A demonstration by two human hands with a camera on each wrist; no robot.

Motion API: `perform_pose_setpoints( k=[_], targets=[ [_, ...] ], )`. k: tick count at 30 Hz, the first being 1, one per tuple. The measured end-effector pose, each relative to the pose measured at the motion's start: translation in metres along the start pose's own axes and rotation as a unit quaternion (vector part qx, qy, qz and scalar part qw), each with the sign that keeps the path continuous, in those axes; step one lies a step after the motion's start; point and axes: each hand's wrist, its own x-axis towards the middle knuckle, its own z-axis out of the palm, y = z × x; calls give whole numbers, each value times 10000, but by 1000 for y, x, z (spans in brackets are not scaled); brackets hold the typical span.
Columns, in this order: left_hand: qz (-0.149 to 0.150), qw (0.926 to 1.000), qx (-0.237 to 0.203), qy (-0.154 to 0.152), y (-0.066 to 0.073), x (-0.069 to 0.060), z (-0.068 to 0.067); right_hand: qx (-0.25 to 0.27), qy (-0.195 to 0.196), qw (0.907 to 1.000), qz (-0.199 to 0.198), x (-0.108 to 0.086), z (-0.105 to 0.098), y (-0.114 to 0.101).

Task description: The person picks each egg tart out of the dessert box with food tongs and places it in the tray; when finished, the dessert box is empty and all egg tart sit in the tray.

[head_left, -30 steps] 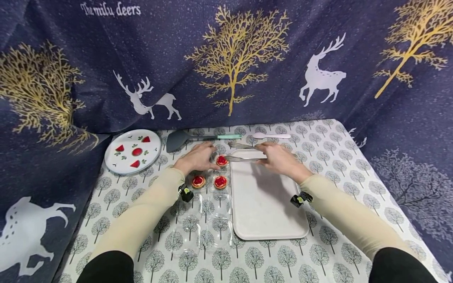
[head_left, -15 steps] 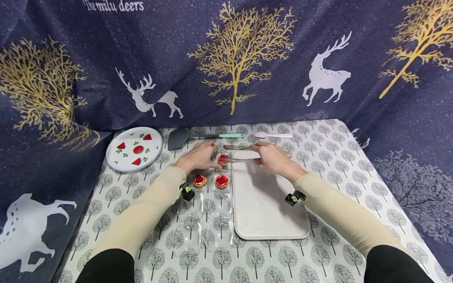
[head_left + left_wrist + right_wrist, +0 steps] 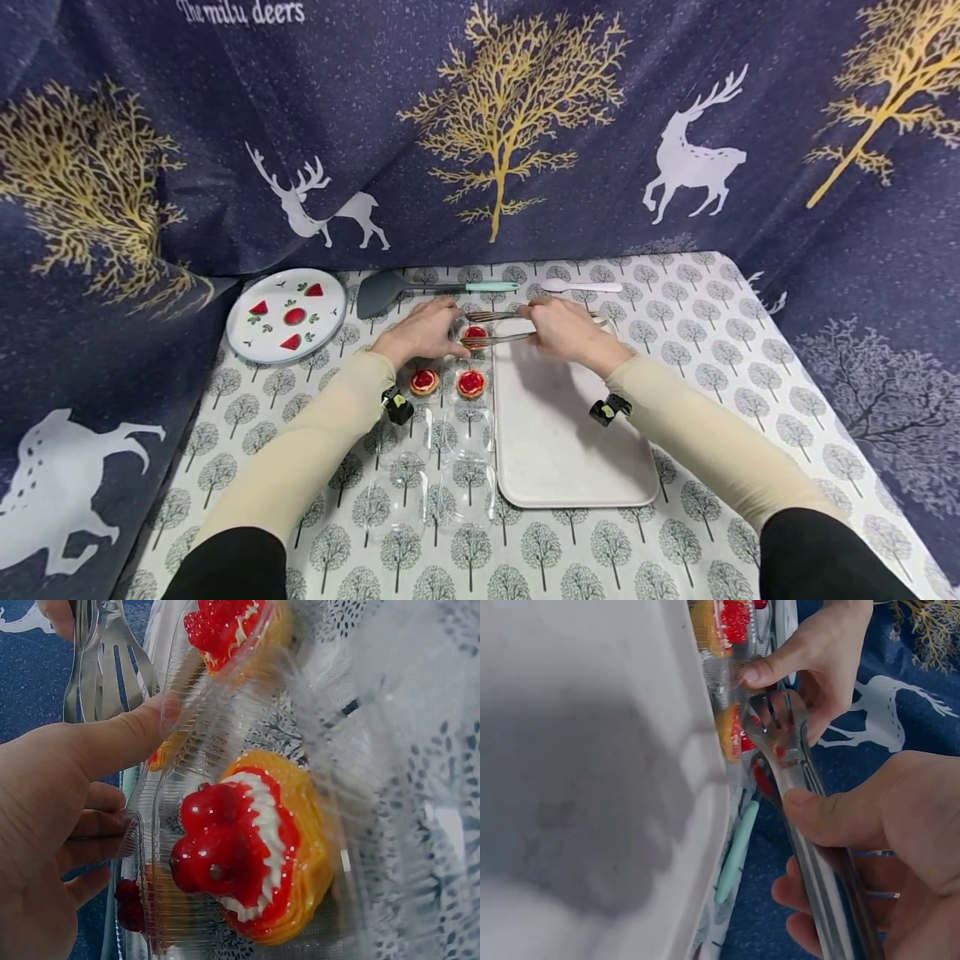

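Note:
My right hand (image 3: 564, 331) holds metal tongs (image 3: 799, 787), thumb on one arm and fingers on the other. Their slotted ends stand apart above the back right tart (image 3: 475, 334), one over its near side and one beyond it. Whether they touch it is unclear. My left hand (image 3: 426, 330) grips the back left edge of a clear plastic container (image 3: 161, 847), thumb at the rim and fingers outside. Two red-topped tarts (image 3: 424, 382) sit further forward in it. In the left wrist view a dark-berried tart (image 3: 130, 906) shows below the fingers, hidden from the head view.
A white tray (image 3: 573, 433) lies right of the container. Behind are a grey spatula (image 3: 382, 293) with a green handle and a pink spoon (image 3: 581, 287). A round plate (image 3: 262, 333) with fruit pictures stands at the back left. Several front compartments (image 3: 431, 492) hold nothing.
My right hand has moved left with the tongs, bringing their ends from beside the back right tart to over it. The left hand has stayed at the container's edge.

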Motion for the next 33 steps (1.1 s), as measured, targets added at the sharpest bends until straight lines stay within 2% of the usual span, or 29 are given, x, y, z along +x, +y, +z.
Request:
perform_pose_setpoints(
  k=[6,11,17,24,33],
  targets=[
    [-68,10000,-48,-12,0,1,1,-147,-260,9995,-26,7,-5,-7],
    [-121,9999,-89,-69,0,1,0,-48,-502,9986,174,12,-6,-11],
    [-167,9998,-42,-109,2,1,-1,-270,-472,9982,250,17,-2,-18],
    [-16,10000,-17,-45,1,1,-2,-357,-445,9976,400,18,0,-21],
    [-14,10000,56,-71,-1,2,1,-200,-409,9982,389,16,5,-18]
  ],
)
